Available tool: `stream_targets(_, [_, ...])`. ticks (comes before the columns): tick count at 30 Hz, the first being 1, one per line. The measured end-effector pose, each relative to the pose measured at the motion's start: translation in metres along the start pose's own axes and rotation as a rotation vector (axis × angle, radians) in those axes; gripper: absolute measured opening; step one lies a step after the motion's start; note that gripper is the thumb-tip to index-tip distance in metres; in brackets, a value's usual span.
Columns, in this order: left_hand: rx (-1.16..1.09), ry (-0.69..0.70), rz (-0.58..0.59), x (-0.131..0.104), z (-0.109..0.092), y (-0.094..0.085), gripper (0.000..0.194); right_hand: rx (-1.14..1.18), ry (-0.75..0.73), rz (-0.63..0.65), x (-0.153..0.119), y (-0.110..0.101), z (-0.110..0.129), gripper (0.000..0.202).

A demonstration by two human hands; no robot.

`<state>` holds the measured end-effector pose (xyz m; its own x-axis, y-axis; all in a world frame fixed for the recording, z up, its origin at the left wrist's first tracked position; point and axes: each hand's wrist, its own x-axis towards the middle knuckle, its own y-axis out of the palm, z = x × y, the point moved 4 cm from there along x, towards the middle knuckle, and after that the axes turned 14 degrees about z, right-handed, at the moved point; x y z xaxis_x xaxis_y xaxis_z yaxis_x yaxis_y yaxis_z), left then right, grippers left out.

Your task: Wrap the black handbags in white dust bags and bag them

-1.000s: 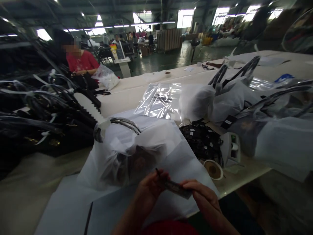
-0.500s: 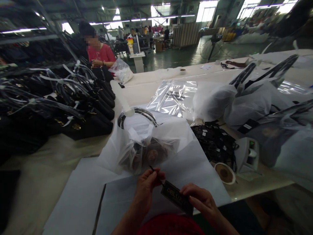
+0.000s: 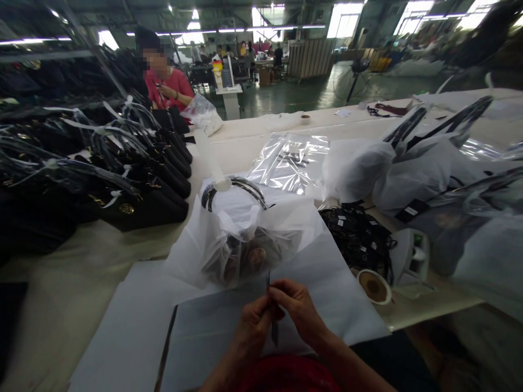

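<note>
My left hand (image 3: 254, 322) and my right hand (image 3: 297, 306) meet over the white sheet, fingertips pinched together. Between them is the dark cord (image 3: 268, 279) of a black hang tag, its end poking up above the fingers. The hang tag (image 3: 275, 333) dangles below, turned nearly edge-on. Just beyond my hands lies a handbag (image 3: 255, 256) under thin white wrapping (image 3: 241, 234), with a round emblem showing through. Its wrapped handles (image 3: 245, 188) arch up behind, and a pale strip (image 3: 218, 177) crosses them.
Black handbags (image 3: 155, 201) stand in a row on the left. To the right are a heap of black tags (image 3: 355, 239), a tape roll (image 3: 373, 287), a white dispenser (image 3: 409, 258) and wrapped bags (image 3: 425, 169). Clear plastic sleeves (image 3: 292, 160) lie ahead. A person in red (image 3: 177, 87) works across the table.
My right hand has left the tag's face and moved up and left to meet my left hand at the cord. The tag has swung from lying slanted to hanging down.
</note>
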<state>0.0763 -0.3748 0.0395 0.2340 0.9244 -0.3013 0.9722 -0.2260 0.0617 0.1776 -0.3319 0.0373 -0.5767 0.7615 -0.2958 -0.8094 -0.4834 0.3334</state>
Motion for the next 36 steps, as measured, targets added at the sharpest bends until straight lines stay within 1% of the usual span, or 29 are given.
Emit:
stream_targets(3, [0.022,-0.019,0.008,-0.002,0.008,-0.002,0.03,0.091,-0.02,-0.064,0.001,0.003,0.0,0.031])
stream_targets(6, [0.02,-0.038,0.001,-0.003,0.013,-0.005,0.026,0.114,-0.01,-0.037,0.001,0.004,-0.003,0.034])
stream_targets(11, [0.094,-0.042,-0.023,-0.005,0.01,-0.006,0.024,0.11,-0.03,-0.003,0.001,0.001,-0.007,0.033])
stream_targets(14, [0.151,-0.024,-0.028,-0.006,0.007,-0.002,0.025,0.126,-0.006,0.034,0.0,0.003,-0.01,0.032])
stream_targets(19, [0.135,-0.022,-0.044,-0.005,0.009,0.002,0.023,0.172,-0.02,-0.013,-0.002,0.003,-0.01,0.031])
stream_targets(21, [0.099,-0.04,-0.029,-0.003,0.011,0.001,0.019,0.141,-0.018,-0.007,-0.002,0.001,-0.011,0.032])
stream_targets(23, [-0.002,-0.065,-0.044,-0.002,0.012,-0.002,0.017,0.08,-0.034,-0.003,-0.003,-0.001,-0.011,0.033])
stream_targets(25, [-0.132,-0.087,-0.085,-0.001,0.011,-0.006,0.023,-0.017,-0.077,-0.014,-0.003,-0.005,-0.01,0.032])
stream_targets(27, [-0.205,-0.092,-0.126,0.001,0.006,-0.01,0.027,-0.122,-0.118,-0.016,-0.003,-0.007,-0.009,0.031])
stream_targets(29, [-0.221,-0.086,-0.149,0.003,0.0,-0.013,0.027,-0.187,-0.136,0.008,-0.003,-0.007,-0.009,0.031])
stream_targets(32, [-0.24,-0.087,-0.166,0.007,-0.007,-0.014,0.025,-0.223,-0.144,0.042,-0.003,-0.005,-0.009,0.033])
stream_targets(36, [-0.254,-0.095,-0.175,0.01,-0.008,-0.015,0.022,-0.255,-0.136,0.048,-0.003,-0.006,-0.008,0.033])
